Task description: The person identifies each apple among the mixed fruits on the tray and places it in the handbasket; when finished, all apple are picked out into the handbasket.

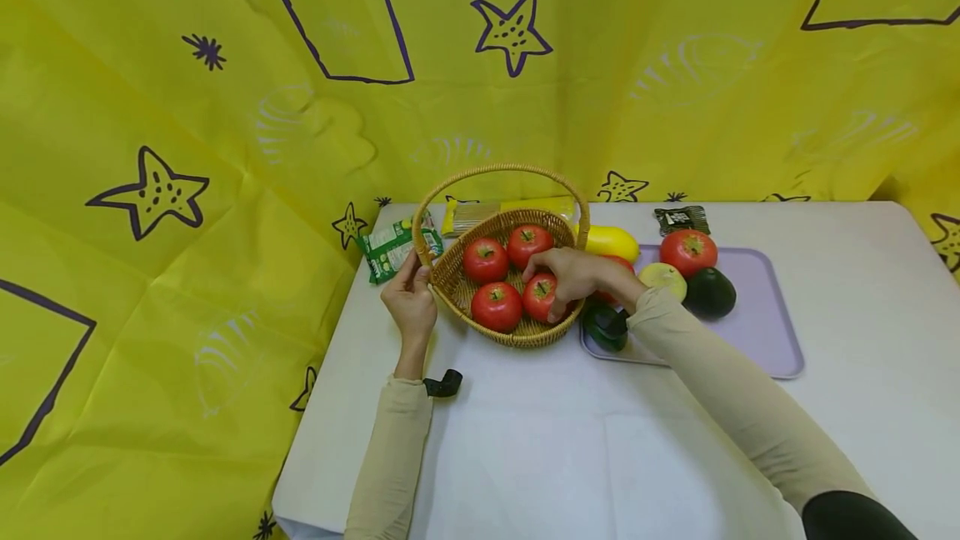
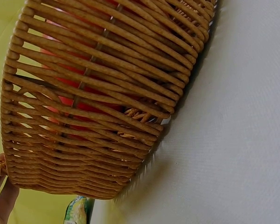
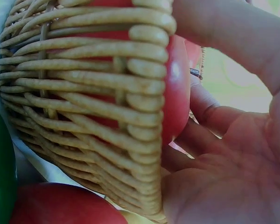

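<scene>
A wicker basket (image 1: 528, 341) with a tall arched handle stands on the table and holds several red apples. My left hand (image 1: 410, 304) pinches the left foot of the handle between thumb and fingers; its fingertips show at the lower left in the left wrist view. Reaching over the right rim, my right hand (image 1: 576, 273) has its fingers and thumb round the front-right apple (image 1: 538, 297). In the right wrist view that apple (image 3: 178, 93) is partly behind the weave. Three others, the front-left apple (image 1: 497, 307) among them, lie beside it.
Right of the basket, a lilac tray (image 1: 772, 307) bears a red fruit (image 1: 688, 252), a pale green fruit (image 1: 663, 279), an avocado (image 1: 709, 293) and a dark green item (image 1: 604, 328). Behind lie a yellow fruit (image 1: 613, 242), a green packet (image 1: 397, 252), a noodle pack (image 1: 471, 217) and a black packet (image 1: 681, 219).
</scene>
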Motion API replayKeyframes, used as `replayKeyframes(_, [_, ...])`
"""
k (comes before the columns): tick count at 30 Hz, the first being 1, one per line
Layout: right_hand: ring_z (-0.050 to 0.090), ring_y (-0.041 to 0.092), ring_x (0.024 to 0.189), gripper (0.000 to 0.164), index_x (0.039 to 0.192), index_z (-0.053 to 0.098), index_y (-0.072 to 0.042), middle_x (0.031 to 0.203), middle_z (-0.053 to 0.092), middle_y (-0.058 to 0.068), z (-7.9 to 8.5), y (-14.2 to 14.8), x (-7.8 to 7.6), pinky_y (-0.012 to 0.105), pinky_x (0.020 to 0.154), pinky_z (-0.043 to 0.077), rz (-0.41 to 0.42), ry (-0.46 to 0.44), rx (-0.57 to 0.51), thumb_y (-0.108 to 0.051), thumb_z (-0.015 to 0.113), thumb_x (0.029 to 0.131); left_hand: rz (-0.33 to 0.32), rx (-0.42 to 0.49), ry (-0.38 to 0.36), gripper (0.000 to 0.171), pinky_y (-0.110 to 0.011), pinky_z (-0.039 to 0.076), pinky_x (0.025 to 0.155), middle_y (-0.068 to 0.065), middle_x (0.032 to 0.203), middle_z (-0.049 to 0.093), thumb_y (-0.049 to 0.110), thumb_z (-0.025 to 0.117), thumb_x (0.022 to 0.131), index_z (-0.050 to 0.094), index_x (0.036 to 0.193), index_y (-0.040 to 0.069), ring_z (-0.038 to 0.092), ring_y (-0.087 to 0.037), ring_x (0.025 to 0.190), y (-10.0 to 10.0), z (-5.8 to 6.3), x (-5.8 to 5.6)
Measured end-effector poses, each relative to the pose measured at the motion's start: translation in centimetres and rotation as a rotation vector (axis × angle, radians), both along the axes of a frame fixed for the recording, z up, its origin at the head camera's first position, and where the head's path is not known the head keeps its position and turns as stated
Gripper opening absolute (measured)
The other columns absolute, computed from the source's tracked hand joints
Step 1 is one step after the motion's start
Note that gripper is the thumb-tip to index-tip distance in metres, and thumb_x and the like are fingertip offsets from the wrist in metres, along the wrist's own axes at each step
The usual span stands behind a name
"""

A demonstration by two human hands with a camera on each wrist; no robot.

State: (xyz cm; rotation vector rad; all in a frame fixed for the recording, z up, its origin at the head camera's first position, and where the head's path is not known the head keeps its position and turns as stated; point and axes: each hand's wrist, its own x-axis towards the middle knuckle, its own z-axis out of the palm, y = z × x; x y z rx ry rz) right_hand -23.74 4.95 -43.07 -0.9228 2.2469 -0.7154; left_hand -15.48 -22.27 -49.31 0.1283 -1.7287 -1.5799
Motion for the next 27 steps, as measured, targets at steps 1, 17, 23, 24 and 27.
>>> replayKeyframes(1, [0.052,0.034,0.123,0.07,0.133,0.065,-0.01,0.137,0.061,0.018,0.0,0.0,0.0,0.049,0.109,0.049,-0.001,0.001,0.006,-0.012,0.097,0.071,0.002,0.0,-0.002,0.034,-0.017,0.059,0.092,-0.033,0.125,0.071,-0.012,0.066,0.098,0.066,0.132,-0.013,0.071,-0.005,0.108,0.0,0.0,0.0])
replayKeyframes(17, [0.058,0.036,0.125,0.066,0.138,0.067,-0.008,0.14,0.067,0.015,1.5,2.6,1.4,0.057,0.113,0.048,-0.001,0.058,-0.156,-0.015,0.093,0.078,0.009,-0.012,-0.015,0.035,-0.017,0.06,0.09,-0.032,0.125,0.071,-0.012,0.065,0.098,0.066,0.133,-0.012,0.073,-0.008,0.107,0.0,-0.2,0.0])
replayKeyframes(23, [0.061,0.036,0.129,0.063,0.138,0.068,-0.007,0.139,0.07,0.011,2.3,5.3,2.0,0.059,0.112,0.05,-0.047,0.008,-0.288,-0.015,0.094,0.081,0.009,-0.014,-0.025,0.035,-0.016,0.06,0.089,-0.031,0.125,0.072,-0.013,0.065,0.098,0.067,0.133,-0.011,0.074,-0.015,0.107,0.1,-0.2,0.0])
replayKeyframes(24, [0.062,0.036,0.129,0.064,0.139,0.068,-0.007,0.139,0.07,0.011,2.4,5.8,2.1,0.059,0.113,0.05,-0.052,-0.01,-0.311,-0.016,0.094,0.081,0.009,-0.013,-0.026,0.035,-0.016,0.06,0.089,-0.031,0.124,0.072,-0.013,0.065,0.098,0.067,0.133,-0.011,0.074,-0.016,0.107,0.1,-0.2,0.0])
replayKeyframes(27, [0.064,0.035,0.131,0.066,0.139,0.068,-0.009,0.139,0.071,0.009,2.6,7.4,2.2,0.058,0.115,0.049,-0.057,-0.004,-0.377,-0.02,0.096,0.08,0.012,-0.006,-0.027,0.035,-0.016,0.06,0.088,-0.031,0.124,0.073,-0.013,0.065,0.098,0.068,0.132,-0.01,0.074,-0.015,0.105,0.1,-0.1,0.0])
